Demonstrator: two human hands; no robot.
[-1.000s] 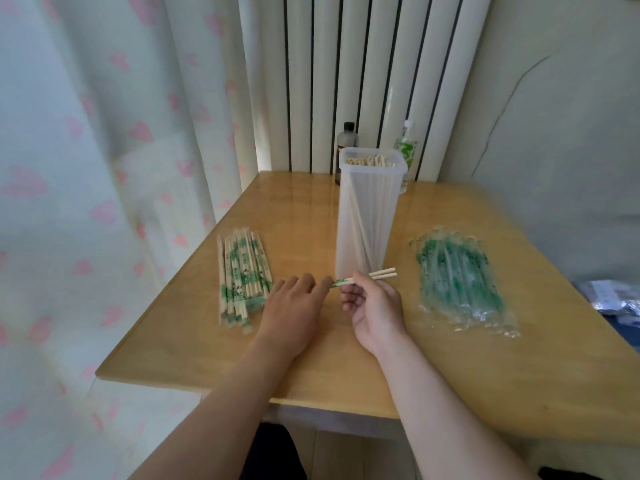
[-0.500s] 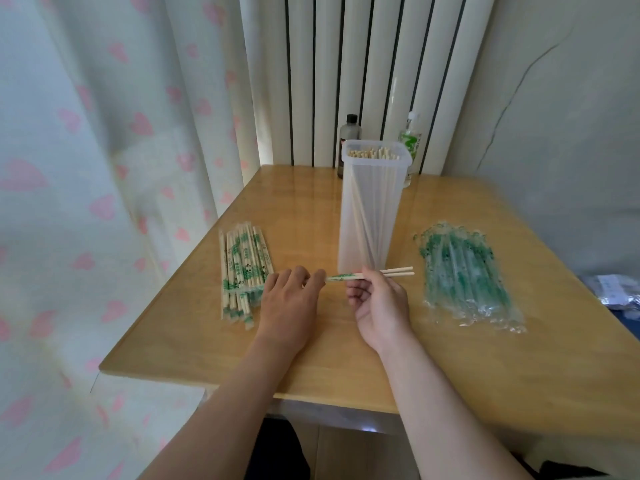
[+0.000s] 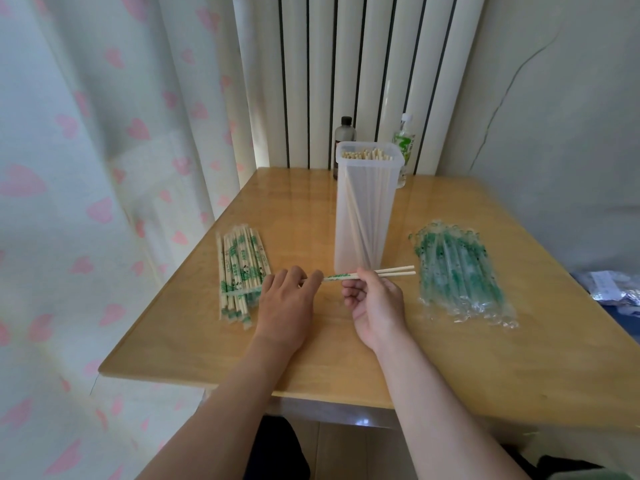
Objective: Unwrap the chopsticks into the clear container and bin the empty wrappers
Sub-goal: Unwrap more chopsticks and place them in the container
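A pair of chopsticks lies level just above the table, its bare wooden ends sticking out to the right. My right hand pinches the pair near its middle. My left hand pinches the green-printed wrapper at its left end. A tall clear container with several unwrapped chopsticks stands just behind the hands. A pile of wrapped chopsticks lies to the left, partly under my left hand. A heap of empty wrappers lies to the right.
The wooden table ends close to me and at the left beside a heart-patterned curtain. A dark bottle and a clear green-labelled bottle stand behind the container against the radiator. A plastic bag lies at far right.
My hands have drawn apart: the chopsticks have slid further right out of the wrapper, showing more bare wood, while my left hand moved left over the wrapped pile.
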